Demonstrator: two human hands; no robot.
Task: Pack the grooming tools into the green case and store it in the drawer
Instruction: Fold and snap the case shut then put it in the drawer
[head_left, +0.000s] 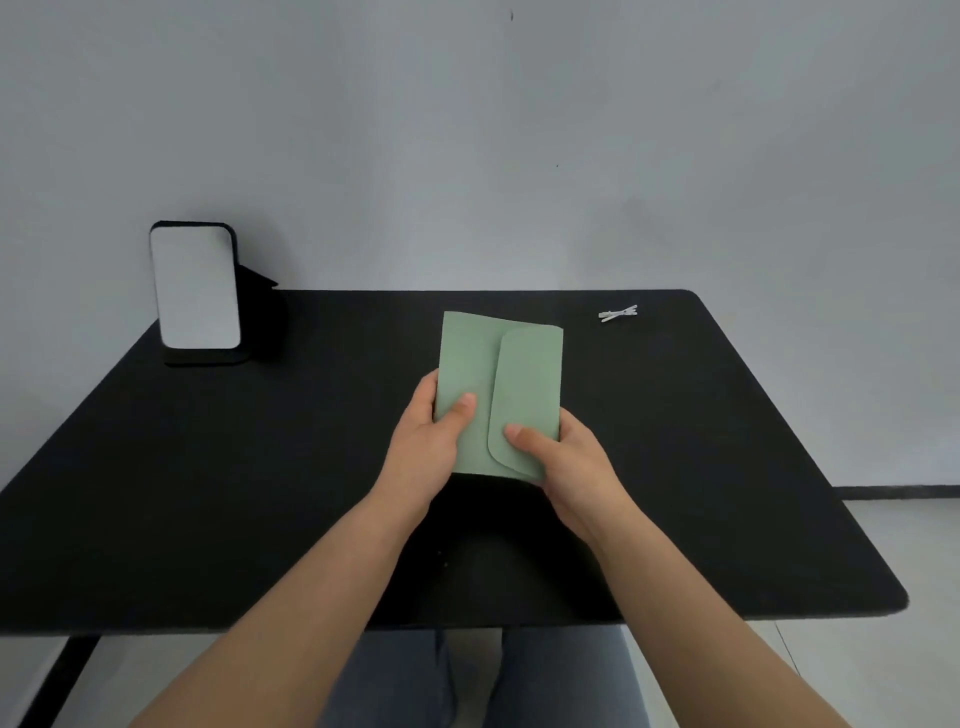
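The green case (498, 364) is a flat pale green pouch with its rounded flap folded shut over the right half. It is held over the middle of the black table (208, 493). My left hand (434, 441) grips its lower left edge, thumb on top. My right hand (566, 462) grips the lower right corner, thumb pressing on the flap. What is inside the case is hidden. A small pair of silvery metal tools (618, 313) lies crossed on the table at the back right, well apart from both hands.
A white-faced phone on a black stand (200, 291) is propped upright at the table's back left corner. A grey wall runs behind the table. My legs in blue jeans (483, 680) show below the near edge. No drawer is visible.
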